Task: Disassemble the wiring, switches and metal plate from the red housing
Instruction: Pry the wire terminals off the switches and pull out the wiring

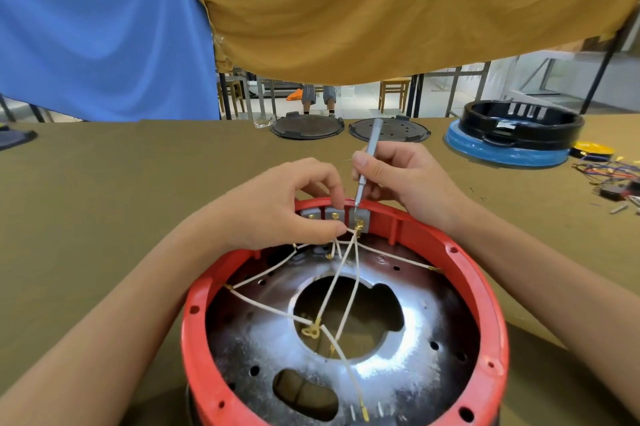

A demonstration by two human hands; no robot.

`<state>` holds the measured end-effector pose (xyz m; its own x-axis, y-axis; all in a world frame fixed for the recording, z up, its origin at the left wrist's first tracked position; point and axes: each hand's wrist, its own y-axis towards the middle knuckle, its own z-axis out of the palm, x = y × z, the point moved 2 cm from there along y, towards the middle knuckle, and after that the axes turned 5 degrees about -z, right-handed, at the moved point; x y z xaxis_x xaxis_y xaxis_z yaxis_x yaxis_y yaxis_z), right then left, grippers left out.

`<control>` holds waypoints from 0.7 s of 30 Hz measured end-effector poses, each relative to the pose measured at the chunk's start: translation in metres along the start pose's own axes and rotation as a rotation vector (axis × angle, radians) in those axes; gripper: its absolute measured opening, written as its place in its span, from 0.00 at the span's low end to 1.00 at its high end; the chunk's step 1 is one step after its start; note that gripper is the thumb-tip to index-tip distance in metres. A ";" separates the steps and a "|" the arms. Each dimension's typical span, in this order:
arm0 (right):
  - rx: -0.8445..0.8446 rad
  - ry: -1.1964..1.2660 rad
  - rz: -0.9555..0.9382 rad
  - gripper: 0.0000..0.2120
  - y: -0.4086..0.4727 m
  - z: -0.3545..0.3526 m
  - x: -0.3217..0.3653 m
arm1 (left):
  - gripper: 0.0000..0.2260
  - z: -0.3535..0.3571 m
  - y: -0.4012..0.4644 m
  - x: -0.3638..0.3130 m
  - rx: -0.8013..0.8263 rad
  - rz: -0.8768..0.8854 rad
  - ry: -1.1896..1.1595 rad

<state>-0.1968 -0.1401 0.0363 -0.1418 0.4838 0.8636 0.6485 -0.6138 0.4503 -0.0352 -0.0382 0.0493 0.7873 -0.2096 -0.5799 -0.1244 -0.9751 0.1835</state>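
Note:
The red housing (491, 315) lies open side up at the table's near edge. Inside it sits a shiny metal plate (429, 332) with a big centre hole. White wires (341, 278) with brass terminals cross over the plate and run to grey switches (333, 214) on the far wall. My left hand (287, 204) pinches the wires close to the rightmost switch (361, 217). My right hand (401, 176) grips a slim grey screwdriver (367, 162), tip down on that switch's top.
Two dark round lids (306, 127) (389, 130) lie at the table's far edge. At the far right a black ring (523, 124) sits on a blue base (502, 152), beside a yellow part (593, 149) and loose coloured wires (609, 173). Blue and mustard cloths hang behind.

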 end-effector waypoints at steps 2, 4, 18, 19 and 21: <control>0.015 -0.025 -0.022 0.09 0.000 0.001 0.001 | 0.08 -0.001 -0.002 -0.002 -0.040 0.015 0.085; 0.029 -0.042 -0.044 0.07 -0.001 0.002 0.003 | 0.08 -0.004 -0.005 -0.003 -0.044 0.011 0.142; -0.016 -0.144 -0.122 0.10 -0.009 0.002 0.017 | 0.06 -0.012 -0.008 0.007 0.116 0.080 0.133; -0.018 -0.142 -0.143 0.09 -0.010 0.004 0.016 | 0.06 -0.013 -0.008 0.008 0.119 0.079 0.128; -0.002 -0.167 -0.176 0.08 -0.010 0.009 0.015 | 0.05 -0.013 -0.010 0.009 0.133 0.070 0.119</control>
<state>-0.1993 -0.1211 0.0429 -0.1271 0.6797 0.7224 0.6229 -0.5121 0.5914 -0.0187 -0.0294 0.0526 0.8389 -0.2745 -0.4700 -0.2534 -0.9612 0.1091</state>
